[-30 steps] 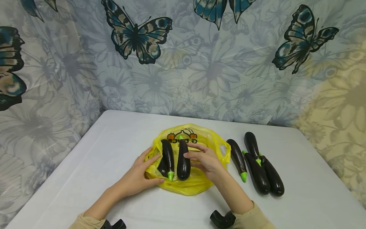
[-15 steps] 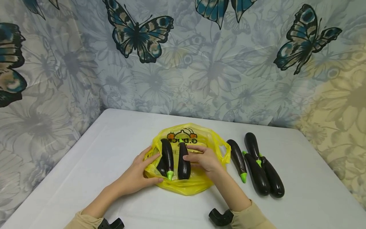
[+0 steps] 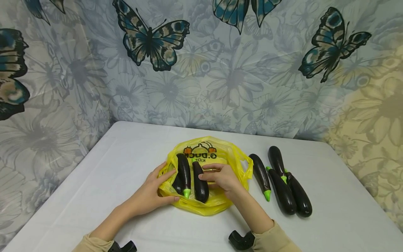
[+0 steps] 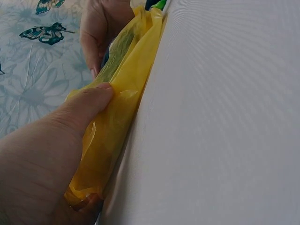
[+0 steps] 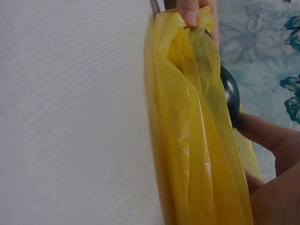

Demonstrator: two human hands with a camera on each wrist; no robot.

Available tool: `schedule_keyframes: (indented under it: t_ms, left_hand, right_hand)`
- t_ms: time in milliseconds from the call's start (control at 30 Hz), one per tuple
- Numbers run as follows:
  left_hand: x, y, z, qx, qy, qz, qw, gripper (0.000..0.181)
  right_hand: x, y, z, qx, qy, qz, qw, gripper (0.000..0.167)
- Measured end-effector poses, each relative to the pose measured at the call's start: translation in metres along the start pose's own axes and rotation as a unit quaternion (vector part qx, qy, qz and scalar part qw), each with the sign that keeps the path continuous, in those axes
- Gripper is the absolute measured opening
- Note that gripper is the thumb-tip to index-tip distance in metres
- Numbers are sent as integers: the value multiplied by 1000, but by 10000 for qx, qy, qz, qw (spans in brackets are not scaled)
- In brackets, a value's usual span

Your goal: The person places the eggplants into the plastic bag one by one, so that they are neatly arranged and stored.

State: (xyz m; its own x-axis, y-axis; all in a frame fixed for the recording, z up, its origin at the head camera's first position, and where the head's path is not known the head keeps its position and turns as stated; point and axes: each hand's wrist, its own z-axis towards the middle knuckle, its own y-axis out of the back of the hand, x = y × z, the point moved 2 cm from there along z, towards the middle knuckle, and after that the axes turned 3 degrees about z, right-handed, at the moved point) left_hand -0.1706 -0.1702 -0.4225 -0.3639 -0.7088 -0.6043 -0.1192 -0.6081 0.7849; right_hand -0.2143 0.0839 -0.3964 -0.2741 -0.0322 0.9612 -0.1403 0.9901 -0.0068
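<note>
A yellow plastic bag [image 3: 220,204] lies with its mouth spread on the white table. Inside are a dark eggplant with its green stem toward the person [image 3: 184,173], part of another under it at the left, and a third eggplant [image 3: 200,185] to their right. My left hand [image 3: 151,192] holds the bag's left edge, its thumb [image 4: 96,101] on the yellow plastic. The right hand [image 3: 225,178] reaches over the bag and has its thumb and fingers on the third eggplant, whose dark end shows [image 5: 230,96] beyond the plastic in the right wrist view.
Right of the bag, one eggplant [image 3: 260,175] lies apart from a cluster of three [image 3: 283,192]. Black devices are at both wrists, the right one [image 3: 240,240] near the front edge. A butterfly-patterned cloth [image 3: 233,80] hangs behind the table [image 3: 126,154].
The right hand has shifted slightly down and left, and the eggplant under it has tilted, its stem end moving left. My left hand has barely moved on the bag edge.
</note>
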Motion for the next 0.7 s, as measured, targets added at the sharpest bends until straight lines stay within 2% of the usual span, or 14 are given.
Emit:
schedule_keyframes:
  t_ms: [300,567,700]
  left_hand:
    - [-1,-1,1,31,15,-37,10000,91]
    - [0,0,0,34,-4,9,10000,91]
    - [1,-1,0,39,7,18,10000,91]
  right_hand:
    - [0,0,-1,-88,-32,76,9999,40]
    - [-1,-2,-2,371,114,-47,9992,42]
    - [-1,-3,-4,399,159,-177,9989,40]
